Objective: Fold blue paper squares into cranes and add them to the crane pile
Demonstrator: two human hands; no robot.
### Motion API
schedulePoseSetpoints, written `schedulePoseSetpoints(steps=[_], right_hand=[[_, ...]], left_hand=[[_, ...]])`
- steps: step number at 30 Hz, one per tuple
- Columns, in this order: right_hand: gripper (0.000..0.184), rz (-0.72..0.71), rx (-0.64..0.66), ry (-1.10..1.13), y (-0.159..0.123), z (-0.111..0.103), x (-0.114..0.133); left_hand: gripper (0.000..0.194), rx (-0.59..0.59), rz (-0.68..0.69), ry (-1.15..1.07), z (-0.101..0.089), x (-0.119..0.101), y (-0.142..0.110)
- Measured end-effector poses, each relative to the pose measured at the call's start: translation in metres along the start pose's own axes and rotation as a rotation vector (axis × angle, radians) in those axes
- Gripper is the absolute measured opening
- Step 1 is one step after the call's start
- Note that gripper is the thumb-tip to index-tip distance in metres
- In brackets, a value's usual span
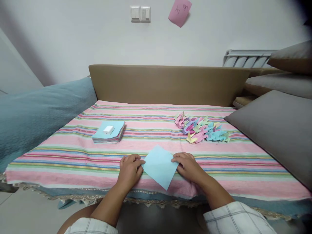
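Note:
A light blue square of paper [160, 166] lies in front of me, turned so that its corners point left, right, away and toward me. My left hand [131, 167] pinches its left corner between thumb and fingers. At the opposite corner, my right hand [187, 165] grips the paper the same way. The sheet looks flat, with no fold that I can make out. Farther off to the right lies a cluster of small folded paper figures [201, 129] in pink, purple, yellow, green and blue. Back on the left sits a stack of paper squares [107, 130] with a blue sheet on top.
A small white block [108, 129] rests on the stack. Striped cloth [151, 117] covers the seat, with a brown backrest [168, 84] behind. A blue armrest [48, 110] bounds the left side, grey cushions [278, 126] the right. A pink note [179, 13] hangs on the wall.

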State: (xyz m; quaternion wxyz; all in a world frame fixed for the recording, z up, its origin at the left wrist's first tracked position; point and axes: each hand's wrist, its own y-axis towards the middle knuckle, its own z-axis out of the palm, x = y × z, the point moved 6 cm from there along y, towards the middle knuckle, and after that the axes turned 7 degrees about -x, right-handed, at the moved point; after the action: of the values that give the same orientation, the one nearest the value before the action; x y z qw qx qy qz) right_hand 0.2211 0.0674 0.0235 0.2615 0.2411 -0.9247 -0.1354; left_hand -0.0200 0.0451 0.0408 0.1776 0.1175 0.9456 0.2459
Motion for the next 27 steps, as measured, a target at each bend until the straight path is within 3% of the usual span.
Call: schedulePoseSetpoints(steps=[4, 7, 12, 15, 18, 22, 25, 27], right_hand=[[0.024, 0.072, -0.077, 0.106, 0.005, -0.011, -0.004], [0.016, 0.167, -0.141, 0.330, 0.007, -0.024, -0.003], [0.027, 0.400, -0.272, 0.855, 0.004, -0.028, -0.003], [0.038, 0.505, -0.303, 1.040, 0.002, -0.017, -0.006], [0.043, 0.558, -0.379, 0.859, 0.002, -0.014, -0.014], [0.028, 0.281, -0.499, 0.318, 0.005, -0.027, -0.001], [0.023, 0.025, -0.367, 0.102, 0.006, -0.017, 0.026], [0.024, -0.064, -0.258, 0.015, 0.004, -0.005, 0.041]], left_hand=[[0.011, 0.021, -0.053, -0.141, -0.003, 0.005, 0.006], [0.016, 0.038, -0.138, -0.432, -0.008, 0.006, 0.010], [0.024, 0.064, -0.408, -1.007, -0.009, 0.007, 0.010], [0.030, 0.065, -0.513, -1.168, -0.005, 0.004, 0.012], [0.030, 0.100, -0.565, -1.035, 0.005, 0.003, 0.014], [0.028, 0.085, -0.490, -0.609, 0.013, 0.008, 0.017], [0.027, 0.068, -0.448, -0.471, 0.016, 0.010, 0.017], [0.027, 0.077, -0.441, -0.446, 0.018, 0.011, 0.017]])
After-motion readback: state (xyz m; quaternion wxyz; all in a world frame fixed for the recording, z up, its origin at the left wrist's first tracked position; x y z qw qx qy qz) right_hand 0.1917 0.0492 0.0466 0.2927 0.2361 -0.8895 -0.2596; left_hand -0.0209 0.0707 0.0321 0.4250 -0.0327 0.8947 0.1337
